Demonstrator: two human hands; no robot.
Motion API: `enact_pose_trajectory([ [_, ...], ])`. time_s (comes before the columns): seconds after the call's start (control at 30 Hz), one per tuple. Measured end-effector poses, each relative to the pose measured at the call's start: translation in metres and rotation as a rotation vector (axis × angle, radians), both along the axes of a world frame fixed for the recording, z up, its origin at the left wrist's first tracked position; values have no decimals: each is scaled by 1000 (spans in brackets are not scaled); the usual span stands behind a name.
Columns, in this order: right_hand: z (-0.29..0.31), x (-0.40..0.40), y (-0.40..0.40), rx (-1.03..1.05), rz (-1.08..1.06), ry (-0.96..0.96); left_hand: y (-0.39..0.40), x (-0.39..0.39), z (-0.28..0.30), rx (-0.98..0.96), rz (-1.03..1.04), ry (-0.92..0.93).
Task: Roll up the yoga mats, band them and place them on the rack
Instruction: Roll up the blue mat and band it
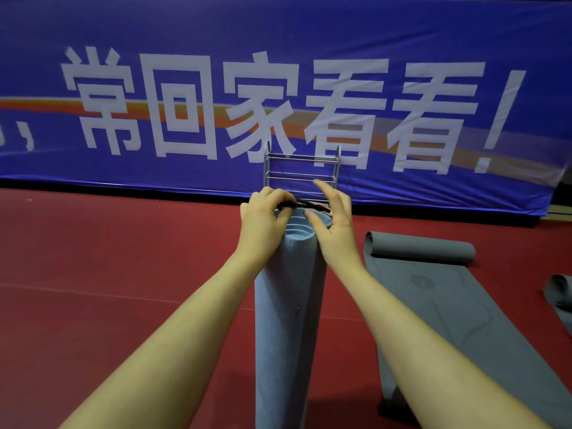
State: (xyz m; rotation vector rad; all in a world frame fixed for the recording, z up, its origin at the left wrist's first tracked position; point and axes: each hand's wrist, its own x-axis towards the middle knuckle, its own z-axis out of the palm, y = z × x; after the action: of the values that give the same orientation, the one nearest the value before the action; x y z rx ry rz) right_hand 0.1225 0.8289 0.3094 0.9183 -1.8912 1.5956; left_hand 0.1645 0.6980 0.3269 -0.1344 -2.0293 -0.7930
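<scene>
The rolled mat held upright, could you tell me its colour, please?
Light blue rolled foam mat, wavy-ribbed, in the head view.

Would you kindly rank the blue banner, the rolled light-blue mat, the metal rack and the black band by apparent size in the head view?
1. Blue banner
2. Rolled light-blue mat, enlarged by nearness
3. Metal rack, farther off, partly hidden
4. Black band

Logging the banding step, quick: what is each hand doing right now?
Left hand: pinches the black band over the rolled blue mat.
Right hand: holds the band's other end.
</scene>
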Motion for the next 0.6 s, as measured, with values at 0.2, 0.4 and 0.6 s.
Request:
enact_pose_trajectory([
  [0.2,1,-3,-2,41,-82,124,1,4,-2,-47,99,80],
  [0.4,-4,4,-6,91,-174,124,0,16,-9,44,385,160],
  [0.6,-13,10,-17,-58,-281,43,-2,19,-7,219,503,-215],
])
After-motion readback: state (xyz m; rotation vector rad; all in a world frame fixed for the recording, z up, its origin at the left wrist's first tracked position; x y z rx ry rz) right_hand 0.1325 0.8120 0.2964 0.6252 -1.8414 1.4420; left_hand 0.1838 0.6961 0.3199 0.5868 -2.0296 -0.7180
